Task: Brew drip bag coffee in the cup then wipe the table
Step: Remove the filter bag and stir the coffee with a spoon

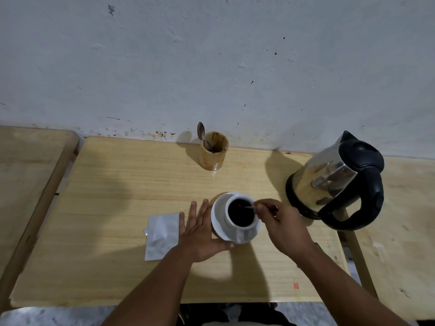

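Dim, soft overhead light; broad shadows; wide-angle bending at edges.

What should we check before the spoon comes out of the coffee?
1. Cup upright on saucer: ok.
2. Left hand steadying the saucer, fingers flat beside it: ok.
3. Right hand pinching the spoon: ok.
4. Coffee below the rim, no spill seen on the table: ok.
5. Kettle standing clear of the right arm: ok.
6. Wiping cloth ready: cannot tell, none in view; only a white packet lies nearby.
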